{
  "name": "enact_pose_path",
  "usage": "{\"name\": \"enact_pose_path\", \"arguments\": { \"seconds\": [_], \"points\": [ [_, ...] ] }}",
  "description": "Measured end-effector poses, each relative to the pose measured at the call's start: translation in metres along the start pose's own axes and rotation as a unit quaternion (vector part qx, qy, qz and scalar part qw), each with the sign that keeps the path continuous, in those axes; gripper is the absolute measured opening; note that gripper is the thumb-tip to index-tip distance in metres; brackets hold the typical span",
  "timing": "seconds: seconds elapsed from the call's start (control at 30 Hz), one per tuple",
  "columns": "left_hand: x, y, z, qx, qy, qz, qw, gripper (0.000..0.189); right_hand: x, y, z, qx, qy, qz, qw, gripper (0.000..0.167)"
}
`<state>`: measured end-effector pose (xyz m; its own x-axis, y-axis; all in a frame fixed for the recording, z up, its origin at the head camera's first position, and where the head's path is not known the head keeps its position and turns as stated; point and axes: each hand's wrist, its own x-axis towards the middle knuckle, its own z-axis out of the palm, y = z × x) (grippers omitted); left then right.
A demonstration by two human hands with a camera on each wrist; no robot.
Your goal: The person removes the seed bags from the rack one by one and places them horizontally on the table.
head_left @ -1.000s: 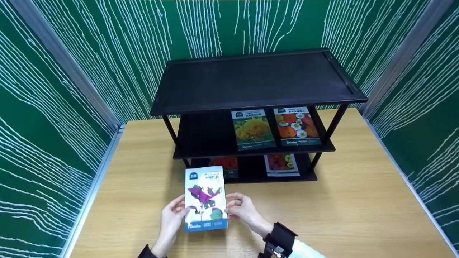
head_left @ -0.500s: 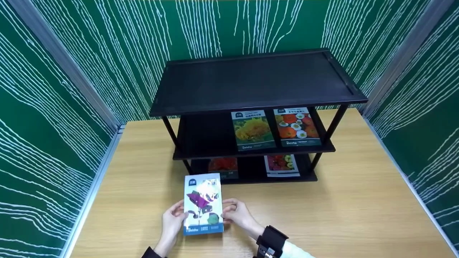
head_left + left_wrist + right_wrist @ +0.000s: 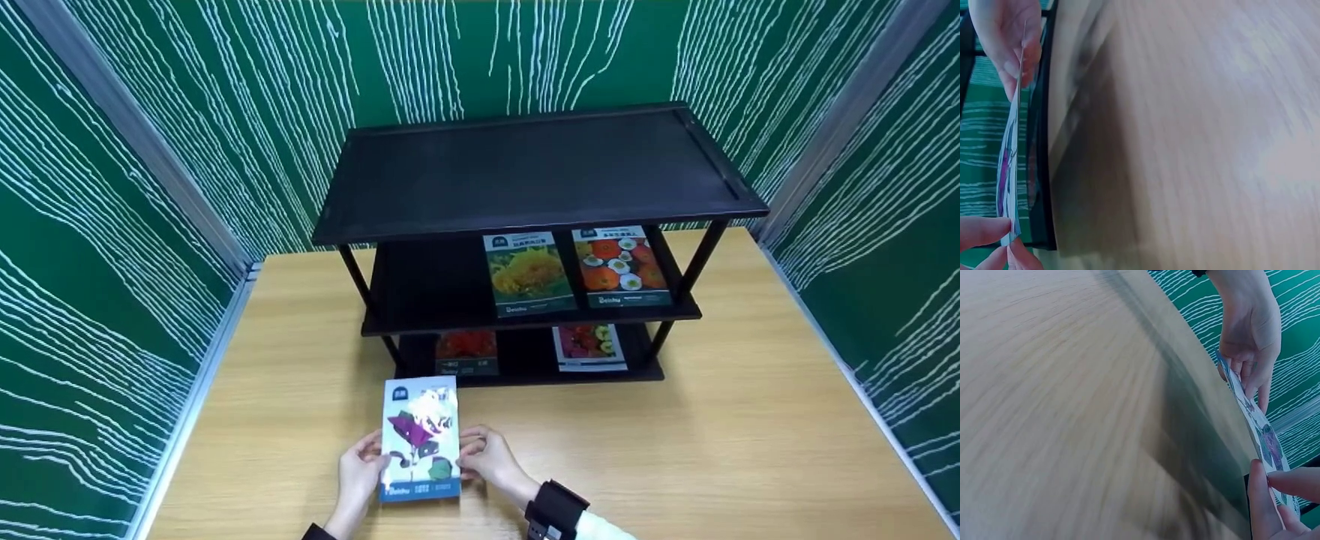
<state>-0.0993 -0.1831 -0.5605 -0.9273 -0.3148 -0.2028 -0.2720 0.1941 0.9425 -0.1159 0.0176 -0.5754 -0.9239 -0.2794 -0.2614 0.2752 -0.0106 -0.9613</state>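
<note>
A white seed packet (image 3: 420, 442) with a purple flower picture and a blue bottom band is held up in front of the shelf. My left hand (image 3: 361, 474) pinches its left edge between thumb and fingers. On the opposite edge, my right hand (image 3: 491, 461) grips it the same way. Seen almost edge-on in the left wrist view, the thin seed packet (image 3: 1009, 169) bows slightly, with left fingertips (image 3: 994, 228) on it. The right wrist view has the seed packet (image 3: 1261, 430) between both hands, above the table, its shadow below.
A black three-tier shelf (image 3: 540, 169) stands on the wooden table (image 3: 720, 442). Its middle tier carries a yellow-flower packet (image 3: 529, 276) and an orange-flower packet (image 3: 621, 268). On the bottom tier lie a red-flower packet (image 3: 466, 354) and a white-bordered packet (image 3: 589, 348). Green patterned walls (image 3: 97, 247) enclose the table.
Both hands have drawn the seed packet toward the person and slightly left, away from the shelf. More of the red-flower packet on the bottom tier now shows.
</note>
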Motion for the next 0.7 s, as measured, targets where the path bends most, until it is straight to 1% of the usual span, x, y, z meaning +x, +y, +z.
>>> {"name": "enact_pose_path", "arguments": {
  "seconds": [0.17,0.27,0.43,0.7],
  "points": [
    [0.001,-0.005,0.0,0.016,0.007,0.001,0.9998,0.047,0.001,0.006,0.004,-0.008,0.008,0.006,0.9999,0.04],
    [0.001,-0.007,0.0,0.025,0.008,0.005,0.9996,0.047,0.002,0.008,0.005,-0.011,0.006,-0.003,0.9999,0.038],
    [0.0,-0.009,0.0,0.03,0.011,-0.004,0.9995,0.048,0.003,0.014,0.007,-0.02,0.004,-0.02,0.9996,0.034],
    [0.0,-0.014,-0.001,0.045,0.016,-0.012,0.9988,0.049,0.002,0.016,0.011,-0.03,0.013,-0.014,0.9994,0.035]
  ]
}}
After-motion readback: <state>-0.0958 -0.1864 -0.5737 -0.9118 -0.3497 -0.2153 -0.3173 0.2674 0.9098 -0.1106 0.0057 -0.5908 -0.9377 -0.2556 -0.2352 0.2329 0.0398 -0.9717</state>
